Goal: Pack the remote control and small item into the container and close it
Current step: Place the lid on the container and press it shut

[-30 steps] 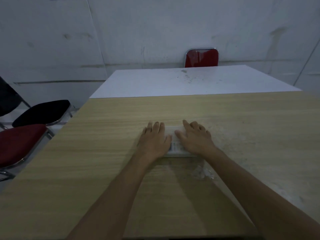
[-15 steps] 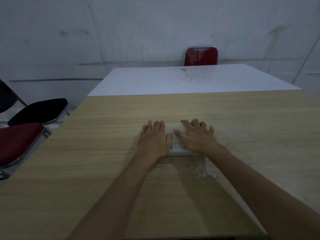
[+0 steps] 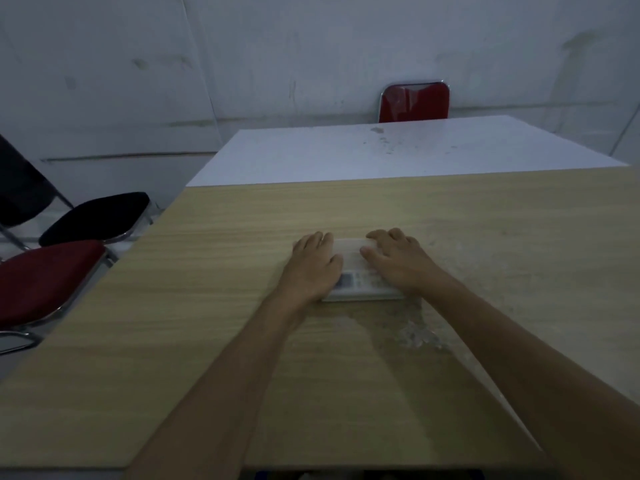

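A flat, translucent white container [image 3: 352, 252] lies on the wooden table [image 3: 207, 306], a little beyond its middle. Through the lid I see the remote control [image 3: 360, 281] with its dark display and rows of buttons. My left hand [image 3: 313, 266] lies palm down on the container's left part. On the right part my right hand [image 3: 398, 263] presses down, its fingers bent over the far edge. The small item is not visible; the hands hide most of the container.
A whitish scuffed patch [image 3: 417, 336] marks the table just in front of the container. A white table [image 3: 381, 150] adjoins the far edge, with a red chair [image 3: 414, 102] behind it. A red chair [image 3: 41, 278] and a black chair [image 3: 97, 216] stand on the left.
Both hands have stayed on the container. The right hand's fingers shifted slightly along the lid, and the view moved a little.
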